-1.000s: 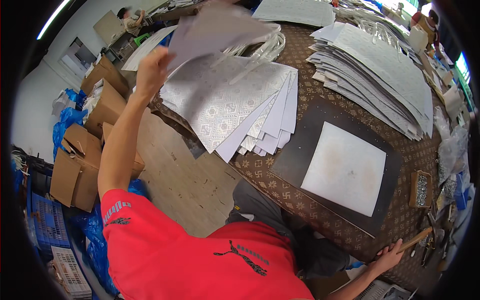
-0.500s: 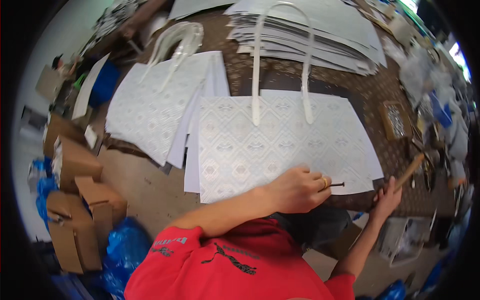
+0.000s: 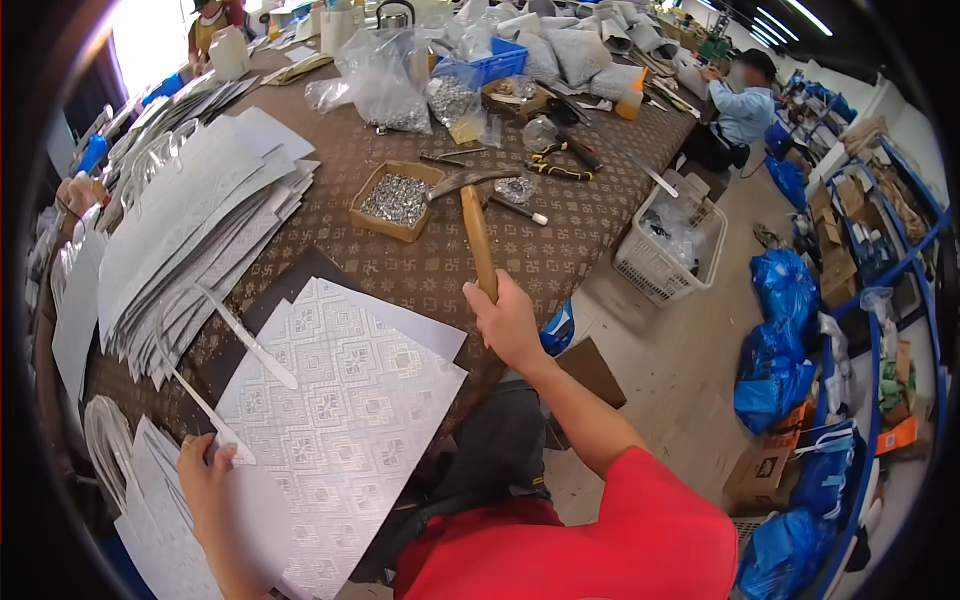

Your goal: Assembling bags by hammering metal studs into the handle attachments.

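Note:
My right hand point(image 3: 508, 320) is closed round the wooden handle of a hammer point(image 3: 479, 240), its metal head raised in view over the table. At the lower left my left hand point(image 3: 208, 490) has its bent thumb and fingers at the lower end of a white bag handle point(image 3: 212, 405); part of the grip is hidden. That strap and its other end lie over a white bag panel point(image 3: 350, 400) with a raised diamond pattern. A plain white sheet shows under the panel, on a dark board point(image 3: 312, 268).
A tall stack of white panels point(image 3: 190, 215) stands left; more panels with clear-wrapped handles point(image 3: 105, 440) lie near the left edge. Beyond are a box of small metal parts point(image 3: 398, 200), pliers point(image 3: 560, 172) and plastic bags point(image 3: 385, 75). A white basket point(image 3: 655, 270) stands right; a co-worker point(image 3: 740, 105) sits far right.
The view has swung to the right. My left hand has moved from above the panel's near edge, where it held a thin dark metal pin, to the strap end. The hammer stays in my right hand.

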`<state>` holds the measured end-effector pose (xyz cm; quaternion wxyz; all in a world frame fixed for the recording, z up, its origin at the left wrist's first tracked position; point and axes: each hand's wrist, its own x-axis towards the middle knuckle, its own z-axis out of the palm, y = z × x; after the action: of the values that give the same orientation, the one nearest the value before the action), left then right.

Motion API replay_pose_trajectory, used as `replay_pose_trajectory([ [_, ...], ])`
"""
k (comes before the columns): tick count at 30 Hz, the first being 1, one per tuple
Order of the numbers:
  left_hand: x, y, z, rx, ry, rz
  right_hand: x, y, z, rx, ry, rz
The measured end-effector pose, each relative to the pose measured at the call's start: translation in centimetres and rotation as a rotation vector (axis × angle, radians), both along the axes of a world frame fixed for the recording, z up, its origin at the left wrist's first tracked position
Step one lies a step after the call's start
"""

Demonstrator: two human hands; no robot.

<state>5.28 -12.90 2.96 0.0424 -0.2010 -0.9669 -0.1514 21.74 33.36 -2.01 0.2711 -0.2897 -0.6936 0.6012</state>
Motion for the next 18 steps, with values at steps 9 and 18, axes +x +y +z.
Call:
replay_pose_trajectory([
  [9,0.5,1.0,-1.0,0.105,-0.007,0.040,0.2,0.6,-0.1,0.113,-0.023,-0.066],
  [18,1.1,-0.6,-0.4,0.839,-0.040,0.007,1.0,1.5,-1.0,0.237,-0.171,-0.071],
])
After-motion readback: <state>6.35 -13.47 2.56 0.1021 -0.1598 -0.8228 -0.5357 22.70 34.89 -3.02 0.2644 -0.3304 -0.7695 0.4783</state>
